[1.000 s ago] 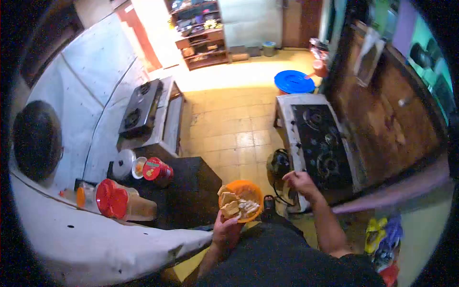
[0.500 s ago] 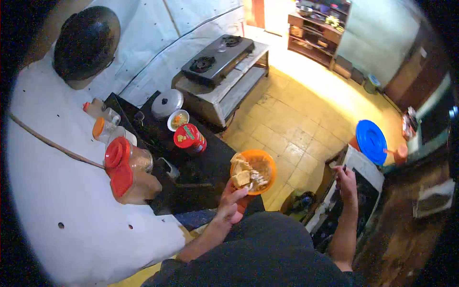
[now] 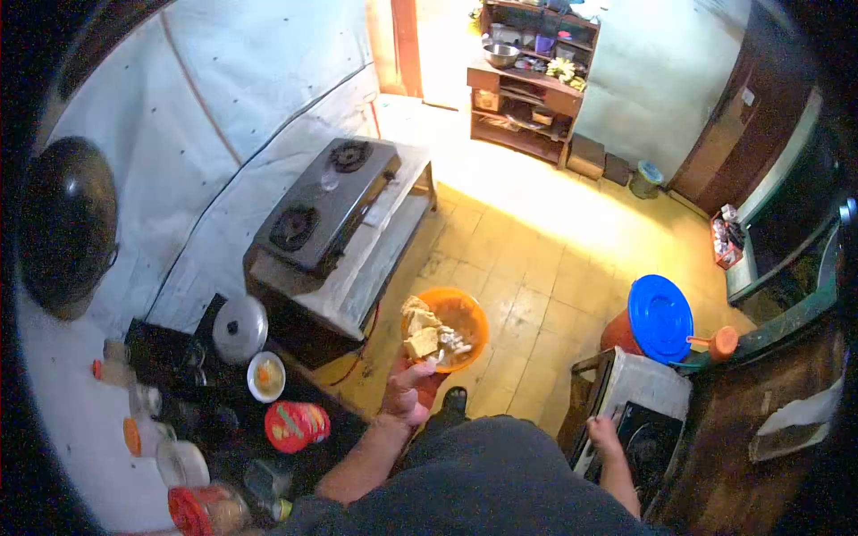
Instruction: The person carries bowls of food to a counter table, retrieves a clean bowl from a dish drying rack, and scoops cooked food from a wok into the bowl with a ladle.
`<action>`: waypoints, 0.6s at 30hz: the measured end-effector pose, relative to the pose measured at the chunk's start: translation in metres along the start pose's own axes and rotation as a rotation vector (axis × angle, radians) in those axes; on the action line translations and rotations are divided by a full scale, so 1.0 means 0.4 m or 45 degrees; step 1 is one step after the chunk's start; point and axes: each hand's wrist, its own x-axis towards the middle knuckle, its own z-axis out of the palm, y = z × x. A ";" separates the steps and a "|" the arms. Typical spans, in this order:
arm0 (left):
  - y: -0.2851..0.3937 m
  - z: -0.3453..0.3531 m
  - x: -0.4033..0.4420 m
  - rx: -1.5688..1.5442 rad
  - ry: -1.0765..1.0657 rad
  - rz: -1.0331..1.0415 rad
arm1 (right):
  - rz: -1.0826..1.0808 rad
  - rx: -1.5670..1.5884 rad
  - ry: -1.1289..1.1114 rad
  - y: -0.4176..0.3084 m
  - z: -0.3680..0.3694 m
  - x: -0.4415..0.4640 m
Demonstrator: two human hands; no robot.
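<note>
My left hand (image 3: 409, 393) holds an orange bowl (image 3: 483, 332) in front of my body, its thumb at the near rim. In the bowl are yellowish chunks (image 3: 423, 343) on the left, white pieces in the middle and something brownish on the right. My right hand (image 3: 604, 434) hangs at my right side with curled fingers, over the edge of a white-and-black stove-like unit (image 3: 648, 386). What its fingers hold, if anything, is too small to make out.
A two-burner stove (image 3: 326, 210) stands on a low table to the left. Nearer are a pot lid (image 3: 239, 329), a small white bowl (image 3: 267, 376), a red can (image 3: 295, 426) and several jars. To the right is a blue-lidded bucket (image 3: 661, 319); a shelf (image 3: 518, 134) stands far ahead.
My view has swung left and up, bringing the shelf and floor further into view. The bowl stays in my left hand. My right hand has dropped lower beside me.
</note>
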 end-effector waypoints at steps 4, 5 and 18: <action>0.075 0.099 0.241 0.029 -0.063 0.002 | -0.039 0.393 -0.028 0.001 0.043 0.135; 0.087 0.119 0.294 0.052 -0.066 0.037 | -0.037 0.393 -0.033 0.020 0.082 0.175; 0.001 0.296 0.920 0.092 0.057 0.211 | -0.188 0.378 0.176 -0.190 -0.271 1.242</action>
